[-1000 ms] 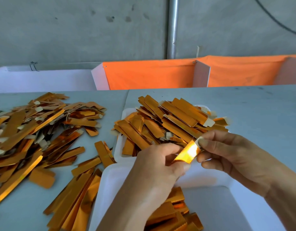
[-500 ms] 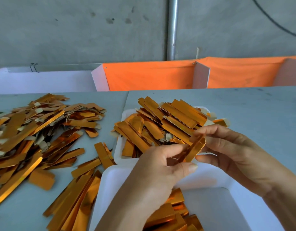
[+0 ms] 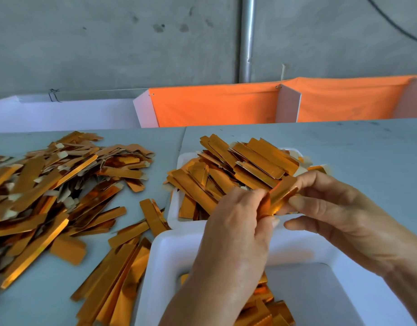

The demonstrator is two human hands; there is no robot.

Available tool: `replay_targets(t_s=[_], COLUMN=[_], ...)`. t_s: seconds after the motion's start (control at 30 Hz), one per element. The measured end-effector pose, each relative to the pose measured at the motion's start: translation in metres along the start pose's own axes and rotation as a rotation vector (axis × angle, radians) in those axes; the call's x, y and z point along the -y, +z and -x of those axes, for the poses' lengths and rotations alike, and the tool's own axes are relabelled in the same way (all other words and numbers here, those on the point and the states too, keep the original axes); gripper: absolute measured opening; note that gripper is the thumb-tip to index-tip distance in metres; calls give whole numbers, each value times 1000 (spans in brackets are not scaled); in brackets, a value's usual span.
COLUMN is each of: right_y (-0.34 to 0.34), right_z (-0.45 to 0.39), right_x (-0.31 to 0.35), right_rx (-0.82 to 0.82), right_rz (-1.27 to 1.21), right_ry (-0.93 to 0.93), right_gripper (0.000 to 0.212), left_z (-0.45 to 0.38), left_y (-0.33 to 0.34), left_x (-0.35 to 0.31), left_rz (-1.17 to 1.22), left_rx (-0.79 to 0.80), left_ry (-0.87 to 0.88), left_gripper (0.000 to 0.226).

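Left of frame: loose heap of strips (image 3: pixel 50 184) on table (image 3: pixel 367 149).
Centre: far tray (image 3: pixel 174 211), piled strips (image 3: pixel 238 165) in it.
Bottom centre: near tray (image 3: pixel 320 290), just before far tray.
Upper frame: divider boards (image 3: pixel 288 104) behind table.

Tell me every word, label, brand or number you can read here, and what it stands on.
None: no readable text shows anywhere.
The shiny gold foil strip pinched between the left hand and the right hand is blank.
The heap of loose gold strips, the white foam trays and the orange cloth bear no print.
The dark marks on the grey concrete wall are stains, not letters.
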State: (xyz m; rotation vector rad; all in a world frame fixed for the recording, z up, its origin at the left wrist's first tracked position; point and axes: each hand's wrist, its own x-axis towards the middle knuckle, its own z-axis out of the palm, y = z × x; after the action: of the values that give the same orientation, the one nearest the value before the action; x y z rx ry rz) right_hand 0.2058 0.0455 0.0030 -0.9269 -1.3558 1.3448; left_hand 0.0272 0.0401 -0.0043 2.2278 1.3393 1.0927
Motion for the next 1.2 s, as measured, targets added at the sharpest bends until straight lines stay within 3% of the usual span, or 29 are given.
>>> replay_targets(t_s=[0.43, 0.5, 0.63, 0.83, 0.93, 1.03, 1.1, 1.2], right_y=[1, 1, 2, 1, 3, 5, 6, 5], right_z=[-1, -1, -1, 0, 0, -2, -3, -3], right_x=[0, 1, 1, 2, 1, -2, -4, -6], right_rx=[-40, -30, -30, 13, -47, -146, -202, -249], right_rz=[39, 30, 21, -3, 47, 98, 99, 79], right_ry=[-49, -51, -47, -12, -22, -14, 18, 54], right_gripper=[50, 49, 47, 48, 52, 52, 34, 24], left_z=[0, 0, -1, 0, 0, -1, -2, -4], left_y=[-3, -5, -6, -8, -8, -6, -5, 0], left_x=[-2, -4, -6, -3, -2, 0, 0, 0], left_rz=[98, 156, 246, 382, 391, 109, -109, -207], left_rx=[47, 64, 84, 173, 165, 94, 68, 35], left_ry=[65, 83, 28, -98, -104, -7, 78, 86], left_gripper=[33, 41, 52, 47, 55, 57, 56, 65])
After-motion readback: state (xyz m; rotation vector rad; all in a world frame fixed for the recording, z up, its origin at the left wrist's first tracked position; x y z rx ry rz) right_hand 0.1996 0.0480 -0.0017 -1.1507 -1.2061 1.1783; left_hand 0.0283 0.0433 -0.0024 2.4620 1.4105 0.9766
